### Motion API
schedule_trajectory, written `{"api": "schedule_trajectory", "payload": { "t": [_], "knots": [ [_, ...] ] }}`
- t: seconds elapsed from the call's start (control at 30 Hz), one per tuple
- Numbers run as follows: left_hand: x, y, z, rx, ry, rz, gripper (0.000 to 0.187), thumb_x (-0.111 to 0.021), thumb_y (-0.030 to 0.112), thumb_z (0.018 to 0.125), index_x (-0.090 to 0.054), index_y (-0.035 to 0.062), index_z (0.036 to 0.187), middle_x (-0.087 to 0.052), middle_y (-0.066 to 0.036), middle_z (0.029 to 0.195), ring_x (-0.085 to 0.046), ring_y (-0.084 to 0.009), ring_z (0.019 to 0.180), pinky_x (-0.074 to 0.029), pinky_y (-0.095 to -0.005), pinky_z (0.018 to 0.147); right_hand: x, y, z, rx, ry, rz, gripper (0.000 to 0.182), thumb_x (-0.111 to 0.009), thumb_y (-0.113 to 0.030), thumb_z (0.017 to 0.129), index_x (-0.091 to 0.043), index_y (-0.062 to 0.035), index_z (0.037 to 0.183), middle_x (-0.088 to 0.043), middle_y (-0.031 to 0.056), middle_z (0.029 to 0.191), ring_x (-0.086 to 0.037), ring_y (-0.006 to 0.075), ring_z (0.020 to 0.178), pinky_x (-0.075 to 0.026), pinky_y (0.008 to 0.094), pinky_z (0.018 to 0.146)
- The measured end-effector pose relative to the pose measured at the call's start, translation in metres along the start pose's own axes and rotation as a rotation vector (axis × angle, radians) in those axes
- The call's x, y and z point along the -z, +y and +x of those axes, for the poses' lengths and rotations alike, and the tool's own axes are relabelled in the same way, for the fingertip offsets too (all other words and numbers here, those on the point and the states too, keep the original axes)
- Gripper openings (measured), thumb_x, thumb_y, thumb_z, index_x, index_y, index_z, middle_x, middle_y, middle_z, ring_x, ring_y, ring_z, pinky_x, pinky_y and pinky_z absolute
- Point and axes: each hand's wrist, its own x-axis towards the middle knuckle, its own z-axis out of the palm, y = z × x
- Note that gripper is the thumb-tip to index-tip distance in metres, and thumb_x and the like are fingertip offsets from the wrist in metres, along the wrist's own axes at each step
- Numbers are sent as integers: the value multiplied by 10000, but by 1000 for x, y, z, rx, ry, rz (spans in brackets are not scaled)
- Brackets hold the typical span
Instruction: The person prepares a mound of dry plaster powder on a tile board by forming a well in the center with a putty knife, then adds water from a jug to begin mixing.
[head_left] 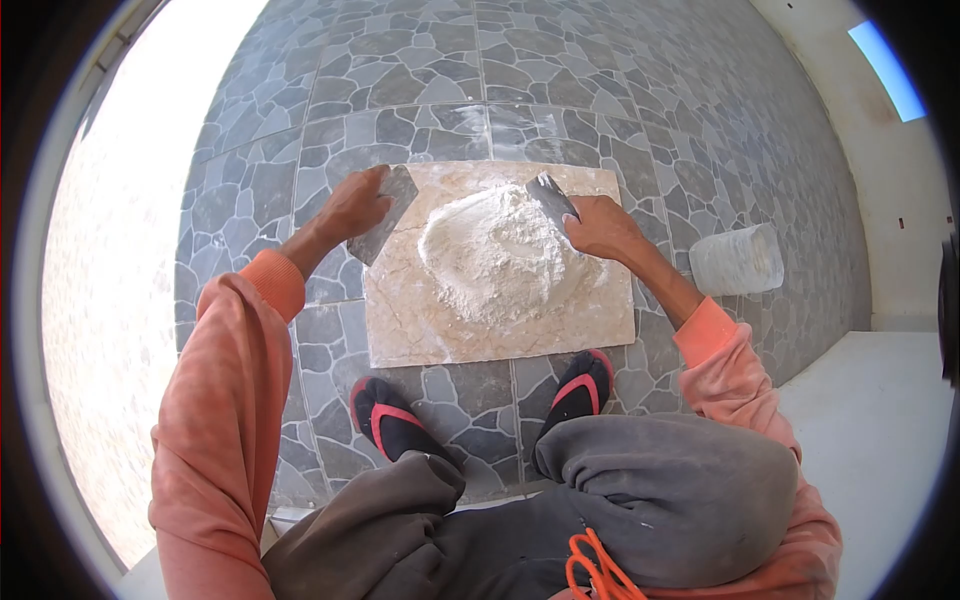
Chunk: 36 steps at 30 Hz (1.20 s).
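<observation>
A heap of white powder (495, 255) lies on a beige marble-look board (420, 335) on the floor. At the board's upper left corner, my left hand (357, 205) grips a wide grey scraper (385, 215), its blade tilted over the board's left edge. My right hand (603, 228) holds a smaller scraper (550, 203) with white powder on its end, at the upper right side of the heap. The fingers of both hands are wrapped round the tools, and the heap lies between them.
A whitish translucent container (738, 260) lies on the tiled floor (400, 60) right of the board. My feet in red-strapped sandals (390, 415) are close to the board's near edge. A pale wall (850, 170) stands at the right.
</observation>
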Motion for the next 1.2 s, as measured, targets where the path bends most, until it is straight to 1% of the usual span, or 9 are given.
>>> {"api": "schedule_trajectory", "payload": {
  "t": [0.17,0.27,0.43,0.57,0.77,0.87,0.97,1.07,1.2],
  "knots": [
    [-1,0,-1,14,4,8,416,-634,107,809,-561,-55,1186,-645,-315,987,-621,-458,969,-488,-474,841,-27,37,-21,-174,30,71,314,-500,-202,785,-650,44,911,-660,284,864,-648,441,841,-506,505,793],
    [-1,2,0,14,-6,19,423,-637,111,812,-557,-52,1194,-648,-309,991,-623,-456,971,-490,-472,843,-39,38,-25,-204,25,103,313,-509,-212,783,-652,44,893,-657,289,853,-648,444,832,-511,504,785],
    [-4,3,2,30,-9,-10,404,-642,120,820,-563,-34,1185,-655,-294,987,-626,-450,966,-491,-473,840,-39,14,-22,-158,34,106,306,-507,-204,786,-652,43,892,-654,293,842,-646,449,816,-510,505,770],
    [-6,6,2,7,21,-5,343,-665,94,821,-574,-63,1112,-656,-298,950,-650,-438,906,-496,-467,792,-29,-1,-23,-124,17,152,303,-511,-208,793,-644,44,895,-651,298,839,-643,448,802,-500,512,757],
    [-7,4,3,-32,14,0,347,-667,92,819,-575,-64,1115,-656,-300,959,-649,-439,908,-497,-465,795,-11,-21,-35,-120,66,179,329,-529,-252,859,-617,59,920,-638,298,861,-635,440,840,-485,498,767],
    [-9,-3,2,-40,30,7,342,-666,95,817,-575,-65,1105,-653,-301,959,-645,-442,914,-495,-466,794,-7,-23,-48,-25,65,232,309,-539,-242,886,-609,59,900,-625,269,868,-618,431,835,-480,488,760],
    [-8,-3,1,-18,17,19,341,-663,98,813,-573,-68,1097,-650,-301,952,-637,-450,916,-491,-470,792,-31,-27,-67,249,46,145,260,-551,-214,890,-609,39,884,-600,230,848,-604,422,805,-478,493,741],
    [-10,-6,4,-32,9,25,350,-660,101,810,-567,-71,1101,-649,-300,940,-632,-458,910,-488,-475,786,-68,-32,-75,401,-32,85,206,-551,-178,853,-629,11,873,-609,210,839,-629,405,770,-525,477,718],
    [-8,-1,0,-31,23,9,352,-656,101,811,-563,-70,1104,-651,-297,928,-632,-461,901,-488,-480,778,-87,-33,-65,400,-8,-8,191,-561,-173,843,-637,0,871,-614,195,844,-650,376,785,-546,464,692]
  ]
}}
